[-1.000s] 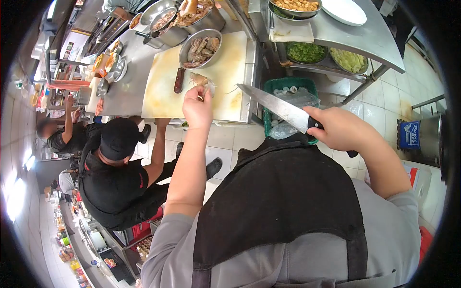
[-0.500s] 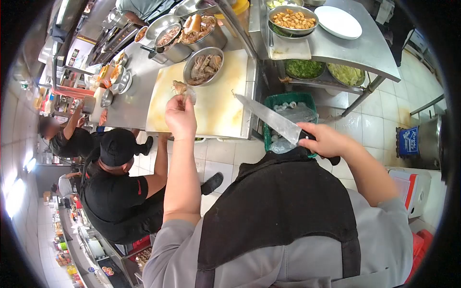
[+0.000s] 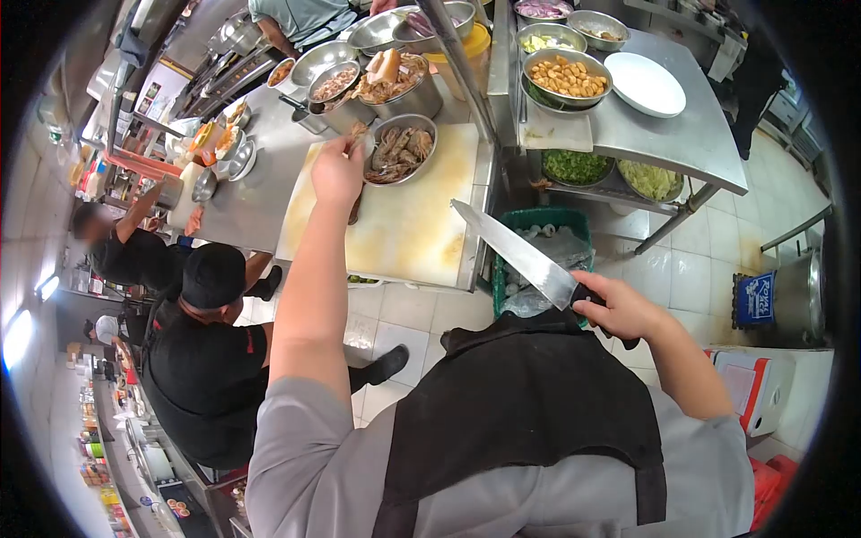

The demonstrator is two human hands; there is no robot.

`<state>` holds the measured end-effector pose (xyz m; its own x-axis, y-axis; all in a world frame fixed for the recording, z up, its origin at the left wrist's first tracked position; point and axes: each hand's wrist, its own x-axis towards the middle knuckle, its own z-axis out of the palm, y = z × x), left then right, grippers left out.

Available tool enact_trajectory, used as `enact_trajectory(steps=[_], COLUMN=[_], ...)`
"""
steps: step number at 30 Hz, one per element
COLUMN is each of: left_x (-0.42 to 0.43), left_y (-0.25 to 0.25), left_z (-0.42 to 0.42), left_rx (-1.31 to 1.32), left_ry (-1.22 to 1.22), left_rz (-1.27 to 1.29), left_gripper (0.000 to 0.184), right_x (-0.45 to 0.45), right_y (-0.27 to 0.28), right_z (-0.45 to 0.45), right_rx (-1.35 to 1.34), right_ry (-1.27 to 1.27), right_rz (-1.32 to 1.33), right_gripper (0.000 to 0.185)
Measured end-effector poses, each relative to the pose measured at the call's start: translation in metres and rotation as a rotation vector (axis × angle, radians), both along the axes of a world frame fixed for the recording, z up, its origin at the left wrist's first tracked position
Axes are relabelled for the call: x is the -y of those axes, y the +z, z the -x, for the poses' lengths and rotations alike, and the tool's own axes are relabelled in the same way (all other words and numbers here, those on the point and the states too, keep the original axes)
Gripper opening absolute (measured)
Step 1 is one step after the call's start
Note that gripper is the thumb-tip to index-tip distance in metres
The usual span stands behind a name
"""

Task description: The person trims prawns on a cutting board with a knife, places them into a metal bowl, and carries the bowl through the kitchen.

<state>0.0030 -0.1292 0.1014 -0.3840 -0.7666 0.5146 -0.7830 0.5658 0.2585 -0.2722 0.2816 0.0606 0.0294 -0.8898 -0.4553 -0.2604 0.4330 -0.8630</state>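
My left hand (image 3: 337, 172) is over the far left part of the cutting board (image 3: 417, 238), its fingers pinched on a shrimp (image 3: 360, 134). Just right of it stands a steel bowl of shrimp (image 3: 400, 151). The brown handle of a second knife (image 3: 355, 211) lies on the board, mostly hidden behind my left wrist. My right hand (image 3: 619, 307) grips the black handle of a large knife (image 3: 525, 255). The blade points up and left, in front of a green crate (image 3: 547, 220) with plastic bags, and touches nothing that I can make out.
Behind the board stand a steel pot with food (image 3: 404, 85) and several bowls. The right steel table (image 3: 691, 148) holds a bowl of orange-brown pieces (image 3: 567, 76) and a white plate (image 3: 644, 83). Close on my left is a co-worker in black (image 3: 211, 359); others stand farther off.
My left hand has moved forward with the shrimp, from over the board's middle to beside the bowl. The knife stays in my right hand. The view has shifted, showing more of the far bowls.
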Motion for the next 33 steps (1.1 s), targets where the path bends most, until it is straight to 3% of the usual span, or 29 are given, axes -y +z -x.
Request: enact_trajectory(steps=[6, 11, 14, 15, 18, 21, 24, 29, 33], left_x=[0.03, 0.043, 0.02, 0.014, -0.014, -0.017, -0.012, -0.01, 0.002], left_y=[-0.021, -0.043, -0.023, -0.024, 0.003, -0.003, -0.013, -0.013, -0.013], left_z=[0.022, 0.018, 0.023, 0.021, 0.033, 0.028, 0.026, 0.026, 0.025], left_rx=[0.155, 0.36, 0.403, 0.284, 0.224, 0.456, 0.587, 0.427, 0.32], left_ry=[0.046, 0.045, 0.07, -0.009, -0.184, -0.379, -0.341, -0.336, -0.294], left_rz=[-0.09, -0.237, -0.183, -0.062, -0.353, -0.417, -0.334, -0.498, -0.628], left_gripper=[0.023, 0.025, 0.029, 0.034, 0.042, 0.045, 0.041, 0.037, 0.032], right_x=[0.011, 0.017, 0.016, 0.012, 0.002, -0.006, -0.013, -0.012, 0.01], right_y=[0.02, -0.01, -0.031, -0.034, -0.037, -0.026, -0.028, -0.036, -0.013], right_z=[-0.004, -0.004, -0.002, 0.0, 0.009, 0.014, 0.02, 0.023, 0.013], right_rx=[-0.106, -0.082, -0.086, -0.065, -0.002, 0.039, 0.052, 0.111, 0.103], right_ry=[0.071, 0.105, 0.131, 0.125, 0.1, 0.074, 0.043, 0.036, 0.026], right_rz=[-0.021, 0.057, 0.044, 0.016, -0.092, -0.189, -0.175, -0.066, -0.006], right_gripper=[0.05, 0.052, 0.052, 0.053, 0.053, 0.052, 0.051, 0.05, 0.049])
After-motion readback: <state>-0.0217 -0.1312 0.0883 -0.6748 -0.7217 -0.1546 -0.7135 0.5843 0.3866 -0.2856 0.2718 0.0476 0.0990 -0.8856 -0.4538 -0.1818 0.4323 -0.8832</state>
